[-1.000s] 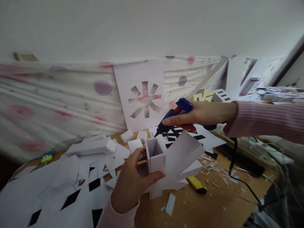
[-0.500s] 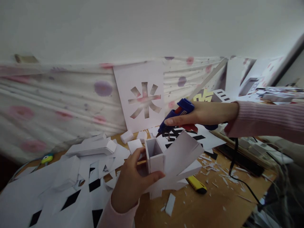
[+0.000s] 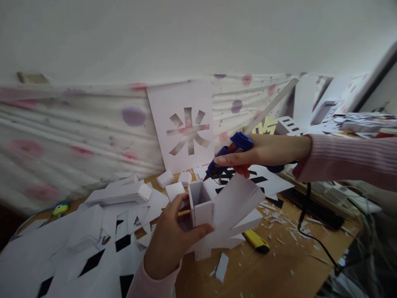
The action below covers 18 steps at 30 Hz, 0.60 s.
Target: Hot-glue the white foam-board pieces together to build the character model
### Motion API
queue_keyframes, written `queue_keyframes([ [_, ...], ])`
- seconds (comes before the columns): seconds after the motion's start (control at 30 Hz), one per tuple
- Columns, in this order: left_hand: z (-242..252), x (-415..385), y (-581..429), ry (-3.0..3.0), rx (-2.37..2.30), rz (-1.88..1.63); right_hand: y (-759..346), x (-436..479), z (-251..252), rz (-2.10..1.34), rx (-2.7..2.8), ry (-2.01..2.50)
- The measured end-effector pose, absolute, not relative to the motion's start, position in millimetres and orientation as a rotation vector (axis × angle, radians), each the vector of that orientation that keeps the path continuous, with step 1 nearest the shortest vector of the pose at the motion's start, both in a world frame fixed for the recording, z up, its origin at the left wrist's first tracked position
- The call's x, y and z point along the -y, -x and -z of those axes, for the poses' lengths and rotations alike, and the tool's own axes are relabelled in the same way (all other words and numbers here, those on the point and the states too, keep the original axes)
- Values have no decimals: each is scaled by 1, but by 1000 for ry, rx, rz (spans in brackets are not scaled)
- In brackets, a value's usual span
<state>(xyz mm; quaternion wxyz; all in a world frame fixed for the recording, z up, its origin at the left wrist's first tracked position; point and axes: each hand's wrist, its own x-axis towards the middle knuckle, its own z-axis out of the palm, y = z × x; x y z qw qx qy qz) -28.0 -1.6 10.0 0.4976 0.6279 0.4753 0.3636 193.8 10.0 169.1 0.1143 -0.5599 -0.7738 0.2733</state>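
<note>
My left hand (image 3: 173, 236) grips a white paperboard piece (image 3: 203, 213) shaped like an open-topped box, thumb on its near face and fingers round its left side. A broad white flap (image 3: 237, 198) slants up from the piece's right side. My right hand (image 3: 263, 153) is closed round a blue glue gun (image 3: 229, 151) with a red trigger. The gun's nozzle points down and left, at the far top edge of the box opening; whether it touches cannot be told. Small white folded blocks (image 3: 175, 190) lie just behind the box.
A yellow utility knife (image 3: 257, 241) lies right of the piece, among paper scraps (image 3: 288, 225). Cut sheets (image 3: 105, 273) and a folded white shape (image 3: 120, 193) cover the left. A white card with a cut-out character (image 3: 156, 111) leans on the curtain. A black cord (image 3: 307, 231) hangs at right.
The glue gun's body has dipped slightly, and its nozzle has come down a little closer to the box's top edge. My left hand keeps its hold on the piece.
</note>
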Motion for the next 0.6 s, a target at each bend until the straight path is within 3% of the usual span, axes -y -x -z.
queue_keyframes([
  [0.6,-7,0,29,-1494,-1102,-909,-195,-10,-170,-794,2330,1638],
])
